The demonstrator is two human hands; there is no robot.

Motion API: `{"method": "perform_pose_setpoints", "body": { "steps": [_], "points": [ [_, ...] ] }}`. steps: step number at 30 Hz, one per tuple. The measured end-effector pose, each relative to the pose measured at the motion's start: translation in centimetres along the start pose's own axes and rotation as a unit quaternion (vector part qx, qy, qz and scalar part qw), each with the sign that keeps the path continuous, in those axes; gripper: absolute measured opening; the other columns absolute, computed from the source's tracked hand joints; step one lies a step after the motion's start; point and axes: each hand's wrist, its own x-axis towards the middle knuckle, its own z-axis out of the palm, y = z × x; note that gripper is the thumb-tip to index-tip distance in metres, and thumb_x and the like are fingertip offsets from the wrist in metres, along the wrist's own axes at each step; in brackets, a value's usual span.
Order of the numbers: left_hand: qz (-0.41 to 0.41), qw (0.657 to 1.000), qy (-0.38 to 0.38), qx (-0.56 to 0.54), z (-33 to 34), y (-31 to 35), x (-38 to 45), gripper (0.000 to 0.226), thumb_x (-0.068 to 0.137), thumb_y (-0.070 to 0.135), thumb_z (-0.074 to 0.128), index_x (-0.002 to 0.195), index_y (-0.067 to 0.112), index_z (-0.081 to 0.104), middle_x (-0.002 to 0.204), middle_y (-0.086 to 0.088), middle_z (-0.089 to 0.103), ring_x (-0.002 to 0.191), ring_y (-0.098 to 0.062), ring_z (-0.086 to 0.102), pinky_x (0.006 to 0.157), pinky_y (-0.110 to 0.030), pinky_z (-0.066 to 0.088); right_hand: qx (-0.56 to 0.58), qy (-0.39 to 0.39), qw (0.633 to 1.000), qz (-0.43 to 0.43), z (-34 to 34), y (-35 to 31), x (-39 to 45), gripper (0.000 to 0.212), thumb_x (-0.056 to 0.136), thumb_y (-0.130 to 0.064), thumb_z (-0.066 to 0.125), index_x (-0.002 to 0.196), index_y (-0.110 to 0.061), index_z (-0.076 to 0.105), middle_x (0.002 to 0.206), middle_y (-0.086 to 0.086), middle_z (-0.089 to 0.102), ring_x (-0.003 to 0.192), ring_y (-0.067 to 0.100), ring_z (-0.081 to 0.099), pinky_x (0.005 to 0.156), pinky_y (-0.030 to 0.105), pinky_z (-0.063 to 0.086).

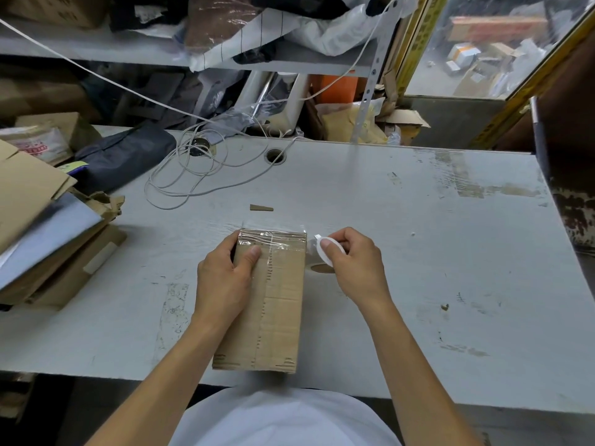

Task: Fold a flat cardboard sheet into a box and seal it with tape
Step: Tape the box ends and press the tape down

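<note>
A narrow brown cardboard box (pixel 277 317) lies on the grey table (pixel 418 252), its long side pointing away from me. Clear tape (pixel 273 238) runs across its far end. My left hand (pixel 225 284) presses on the box's left side, thumb on top near the taped end. My right hand (pixel 357 265) holds a white-rimmed tape roll (pixel 323 252) just off the box's far right corner. A clear strip runs from the roll to the box.
A stack of flat cardboard sheets (pixel 38 220) lies at the left edge. A coiled white cable (pixel 190 175) and a small cardboard scrap (pixel 261 207) rest beyond the box. Cluttered shelves (pixel 225 59) stand behind the table.
</note>
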Motion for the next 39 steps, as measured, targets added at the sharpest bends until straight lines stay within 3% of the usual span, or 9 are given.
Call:
{"method": "perform_pose_setpoints", "body": {
  "steps": [6, 9, 14, 18, 22, 28, 32, 36, 39],
  "points": [
    [-0.004, 1.000, 0.000, 0.002, 0.0, -0.1, 0.1, 0.031, 0.097, 0.030, 0.059, 0.127, 0.025, 0.064, 0.103, 0.014, 0.068, 0.089, 0.002, 0.061, 0.076, -0.013, 0.045, -0.006, -0.001, 1.000, 0.007, 0.5, -0.2, -0.1, 0.012, 0.091, -0.028, 0.061, 0.088, -0.019, 0.067, 0.084, -0.011, 0.068, 0.082, 0.007, 0.063, 0.066, 0.024, 0.048],
    [-0.003, 1.000, 0.000, 0.003, 0.1, -0.1, 0.1, 0.030, 0.097, 0.029, 0.059, 0.126, 0.025, 0.064, 0.101, 0.016, 0.067, 0.087, 0.006, 0.059, 0.070, -0.006, 0.039, -0.001, -0.038, 0.999, 0.001, -0.2, 0.0, -0.1, 0.010, 0.089, -0.025, 0.063, 0.083, -0.019, 0.069, 0.080, -0.010, 0.068, 0.077, 0.004, 0.061, 0.063, 0.020, 0.044],
    [-0.003, 1.000, -0.001, -0.006, 0.1, -0.2, 0.2, 0.026, 0.096, 0.028, 0.059, 0.121, 0.029, 0.065, 0.096, 0.023, 0.066, 0.089, 0.006, 0.060, 0.072, -0.010, 0.041, -0.011, -0.121, 0.993, -0.002, -1.4, 0.7, -0.2, 0.009, 0.086, -0.022, 0.066, 0.080, -0.019, 0.071, 0.074, -0.009, 0.067, 0.073, 0.006, 0.059, 0.065, 0.022, 0.043],
    [-0.002, 1.000, -0.003, -0.010, 0.1, -0.3, 0.2, 0.023, 0.096, 0.028, 0.059, 0.118, 0.029, 0.066, 0.097, 0.021, 0.068, 0.092, 0.002, 0.063, 0.073, -0.013, 0.044, 0.060, -0.069, 0.995, 0.032, -2.1, 1.8, 0.9, 0.010, 0.089, -0.020, 0.064, 0.082, -0.020, 0.071, 0.076, -0.008, 0.068, 0.079, 0.012, 0.063, 0.071, 0.026, 0.046],
    [-0.003, 1.000, -0.004, -0.012, 0.1, -0.3, 0.1, 0.024, 0.097, 0.028, 0.058, 0.119, 0.029, 0.065, 0.098, 0.021, 0.068, 0.091, 0.004, 0.062, 0.073, -0.013, 0.044, 0.169, 0.008, 0.983, 0.072, -3.0, 3.9, 2.5, 0.012, 0.094, -0.019, 0.060, 0.096, -0.017, 0.072, 0.084, 0.005, 0.070, 0.063, 0.013, 0.058, 0.056, 0.024, 0.046],
    [-0.003, 1.000, -0.001, -0.007, 0.2, -0.4, 0.2, 0.025, 0.097, 0.028, 0.059, 0.121, 0.029, 0.065, 0.095, 0.023, 0.066, 0.091, 0.003, 0.062, 0.075, -0.015, 0.044, 0.150, 0.069, 0.972, 0.165, -4.0, 9.4, 7.6, 0.034, 0.096, -0.011, 0.051, 0.129, -0.009, 0.059, 0.104, 0.011, 0.062, 0.063, 0.014, 0.056, 0.058, 0.024, 0.051],
    [0.002, 1.000, -0.001, -0.005, 0.3, -0.5, 0.3, 0.025, 0.097, 0.028, 0.058, 0.121, 0.029, 0.065, 0.095, 0.023, 0.065, 0.090, 0.005, 0.061, 0.073, -0.014, 0.043, 0.129, -0.006, 0.971, 0.201, -4.4, 9.9, 8.6, 0.044, 0.098, -0.007, 0.046, 0.141, -0.010, 0.045, 0.107, 0.010, 0.059, 0.070, 0.016, 0.059, 0.058, 0.024, 0.050],
    [0.007, 1.000, 0.001, -0.007, 0.3, -0.4, 0.2, 0.027, 0.097, 0.028, 0.058, 0.123, 0.029, 0.065, 0.097, 0.019, 0.067, 0.093, -0.005, 0.064, 0.079, -0.025, 0.046, 0.115, -0.086, 0.982, 0.124, -5.6, 9.1, 7.1, 0.049, 0.085, -0.005, 0.046, 0.128, -0.025, 0.059, 0.131, 0.005, 0.057, 0.100, 0.018, 0.062, 0.077, 0.024, 0.050],
    [0.007, 1.000, 0.002, -0.007, 0.4, -0.5, 0.3, 0.027, 0.097, 0.028, 0.058, 0.123, 0.029, 0.065, 0.096, 0.018, 0.067, 0.092, -0.005, 0.063, 0.078, -0.024, 0.045, 0.062, -0.169, 0.980, 0.087, -6.1, 9.0, 5.5, 0.058, 0.069, -0.008, 0.047, 0.123, -0.023, 0.062, 0.126, 0.002, 0.061, 0.099, 0.012, 0.060, 0.073, 0.014, 0.047]
  ]
}}
